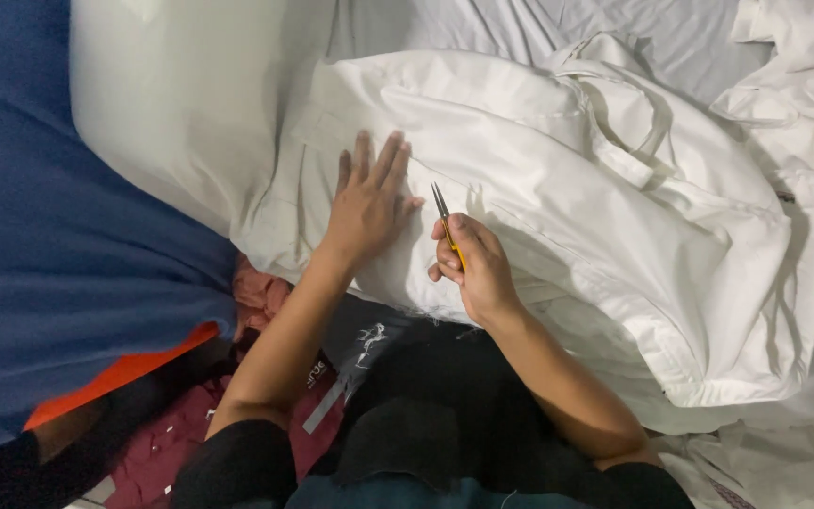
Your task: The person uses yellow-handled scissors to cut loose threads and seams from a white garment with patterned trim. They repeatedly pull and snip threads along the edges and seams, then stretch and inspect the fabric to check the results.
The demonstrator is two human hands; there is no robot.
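A white garment (558, 170) lies spread in front of me, with folded seams and straps at its upper right. My left hand (366, 201) rests flat on it, fingers apart, pressing the cloth down. My right hand (475, 267) is closed around small yellow-handled thread snips (445, 221). The metal tips of the snips point up and away from me, just right of my left thumb and close above the cloth.
A large white cushion-like bulk (171, 104) sits at the upper left, beside blue fabric (49, 245) with an orange edge (115, 374). More white cloth (803, 104) is piled at the right. Dark clothing (426, 405) covers my lap.
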